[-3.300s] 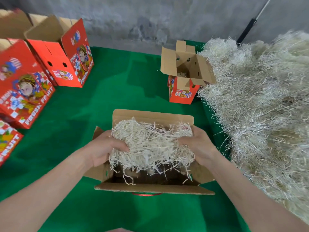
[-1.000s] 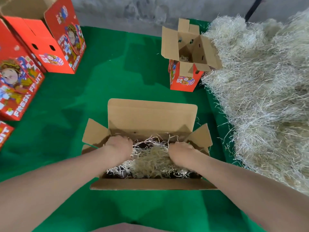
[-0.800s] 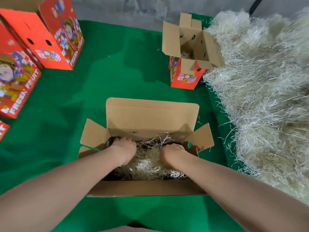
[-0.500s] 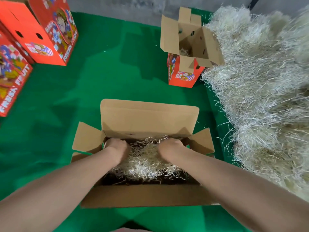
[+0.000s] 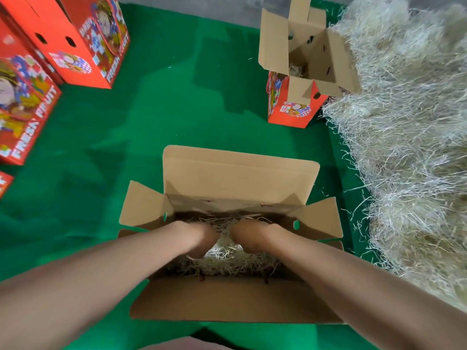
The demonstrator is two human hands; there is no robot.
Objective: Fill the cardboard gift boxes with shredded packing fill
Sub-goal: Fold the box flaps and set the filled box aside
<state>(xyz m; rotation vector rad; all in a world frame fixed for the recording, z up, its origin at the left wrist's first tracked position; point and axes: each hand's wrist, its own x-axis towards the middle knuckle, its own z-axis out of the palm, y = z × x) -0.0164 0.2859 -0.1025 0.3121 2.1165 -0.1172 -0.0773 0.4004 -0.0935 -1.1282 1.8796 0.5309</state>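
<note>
Packing fill (image 5: 227, 260) is pressed down inside the open cardboard box (image 5: 240, 178) on the green cloth (image 5: 164, 109) by the left hand (image 5: 199, 236) and right hand (image 5: 250, 234), set side by side; whether their fingers are curled cannot be told. A loose heap (image 5: 409, 147) is seen at right.
</note>
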